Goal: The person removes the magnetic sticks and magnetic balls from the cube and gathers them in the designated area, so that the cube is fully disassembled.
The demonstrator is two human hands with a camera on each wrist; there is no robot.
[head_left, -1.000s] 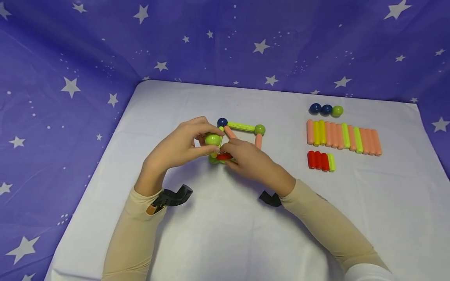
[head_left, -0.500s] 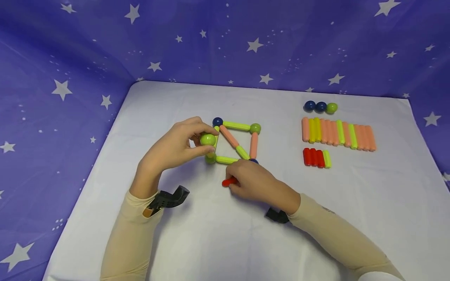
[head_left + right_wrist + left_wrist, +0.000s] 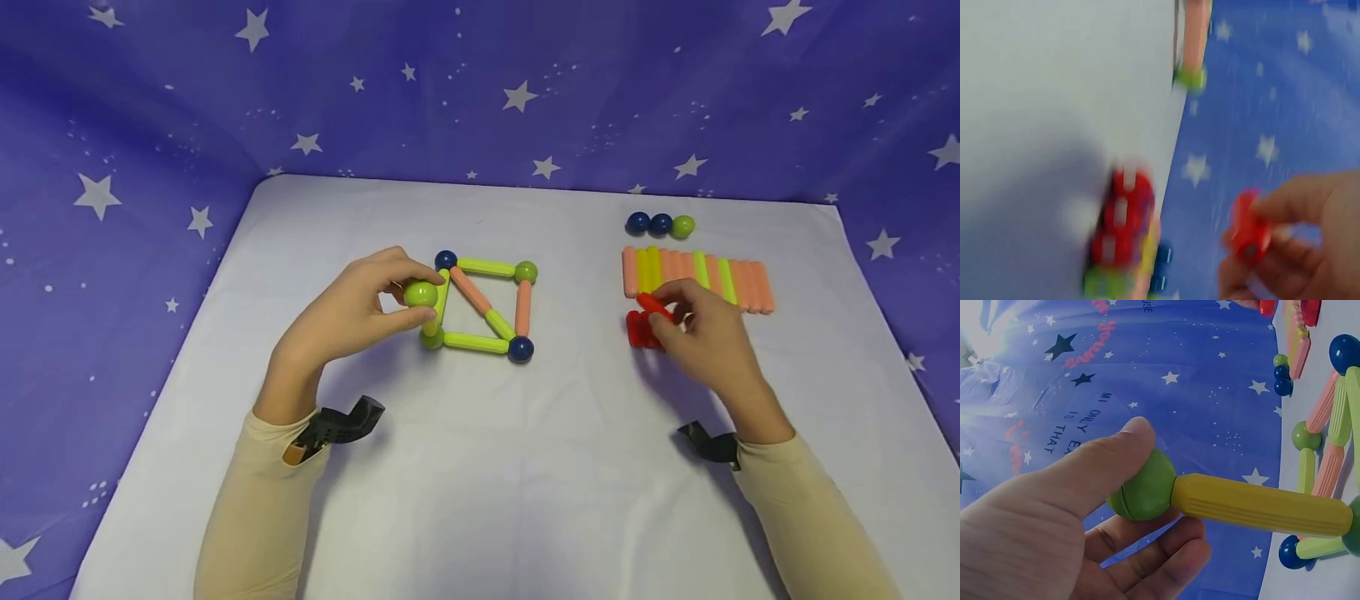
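Between thumb and fingers my left hand [image 3: 348, 312] pinches a green ball [image 3: 1150, 487] on top of a yellow rod [image 3: 1260, 505]. That rod rises from the near-left green ball [image 3: 432, 337] of a flat frame of rods and balls lying on the table. A rod pair, one pink [image 3: 469, 292] and one lime, runs diagonally across the frame to a blue ball [image 3: 521, 348]. Off to the right, my right hand [image 3: 708, 337] pinches a short red rod [image 3: 1250, 228] above a group of short red rods [image 3: 640, 330]. The right wrist view is blurred.
Behind the right hand lies a row of pink, yellow and lime rods [image 3: 753, 286], partly covered by it. Farther back, two blue balls [image 3: 649, 223] and a green ball [image 3: 683, 227] sit side by side. A star-printed purple cloth [image 3: 480, 100] stands behind the white table [image 3: 480, 483].
My right hand has drawn back from the frame with the short red rod and moved right, to the other short rods. The left hand keeps holding the green ball.
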